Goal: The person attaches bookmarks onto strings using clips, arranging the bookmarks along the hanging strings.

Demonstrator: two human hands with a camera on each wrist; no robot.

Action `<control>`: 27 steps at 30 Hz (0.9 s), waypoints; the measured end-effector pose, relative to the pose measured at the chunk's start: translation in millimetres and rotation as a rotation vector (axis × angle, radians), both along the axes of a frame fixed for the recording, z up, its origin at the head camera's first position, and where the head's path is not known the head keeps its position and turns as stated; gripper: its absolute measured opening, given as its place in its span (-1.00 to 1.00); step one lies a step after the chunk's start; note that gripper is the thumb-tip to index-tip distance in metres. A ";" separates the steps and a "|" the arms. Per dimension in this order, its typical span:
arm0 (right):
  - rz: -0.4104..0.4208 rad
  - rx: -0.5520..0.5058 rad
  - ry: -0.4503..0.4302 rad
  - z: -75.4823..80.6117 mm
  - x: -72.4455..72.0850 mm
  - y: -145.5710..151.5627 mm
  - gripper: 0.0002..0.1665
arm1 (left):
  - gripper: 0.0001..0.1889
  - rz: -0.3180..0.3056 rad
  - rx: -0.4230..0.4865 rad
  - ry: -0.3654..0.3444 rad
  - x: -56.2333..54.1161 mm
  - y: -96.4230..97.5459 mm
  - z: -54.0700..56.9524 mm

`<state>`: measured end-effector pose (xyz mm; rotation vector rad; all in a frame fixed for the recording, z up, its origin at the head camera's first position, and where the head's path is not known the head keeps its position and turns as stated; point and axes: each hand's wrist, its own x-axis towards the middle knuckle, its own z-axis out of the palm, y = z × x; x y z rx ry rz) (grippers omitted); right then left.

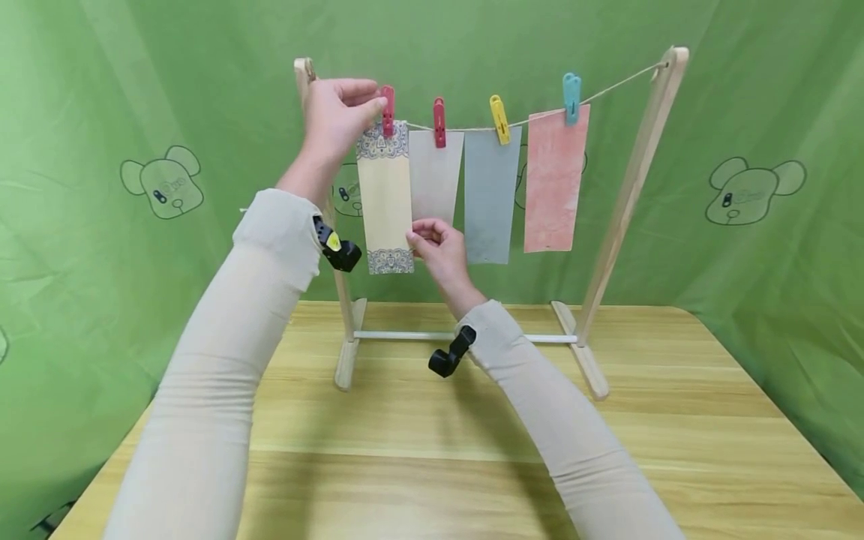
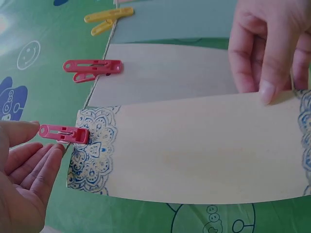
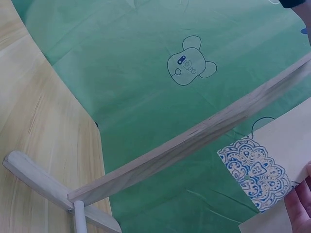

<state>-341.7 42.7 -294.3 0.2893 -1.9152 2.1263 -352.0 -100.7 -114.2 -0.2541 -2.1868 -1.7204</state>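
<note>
At the line's left end my left hand [image 1: 335, 112] holds a pink-red clothespin [image 2: 64, 133] by its handle end, thumb on the near side. The clothespin sits over the top edge of a cream paper strip [image 1: 385, 199] with blue lace-like patterns at both ends. Lower down, my right hand [image 1: 442, 251] pinches the strip's right edge, thumb in front and fingers behind. The strip hangs upright and overlaps a pale grey strip [image 1: 435, 169], which hangs from a red clothespin [image 1: 439, 122].
A blue-grey strip [image 1: 491, 199] hangs from a yellow clothespin [image 1: 499, 120], and a pink strip [image 1: 556, 180] from a teal one [image 1: 571, 97]. The string [image 1: 621, 84] spans a wooden frame [image 1: 634, 187] on a wooden table [image 1: 405, 450]. Green cloth [image 1: 472, 37] stands behind.
</note>
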 end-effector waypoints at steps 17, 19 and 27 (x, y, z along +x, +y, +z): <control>0.028 0.013 -0.019 -10.1 -0.2 1.1 -0.76 | -0.62 -0.060 0.074 0.036 32.9 -46.2 -96.4; 0.032 0.013 -0.021 -11.5 -0.3 2.3 -0.76 | -0.61 -0.055 0.089 0.014 38.8 -56.3 -113.1; 0.051 0.041 -0.025 -17.6 -3.0 14.6 -0.74 | -0.61 -0.003 0.166 -0.011 53.1 -96.7 -170.5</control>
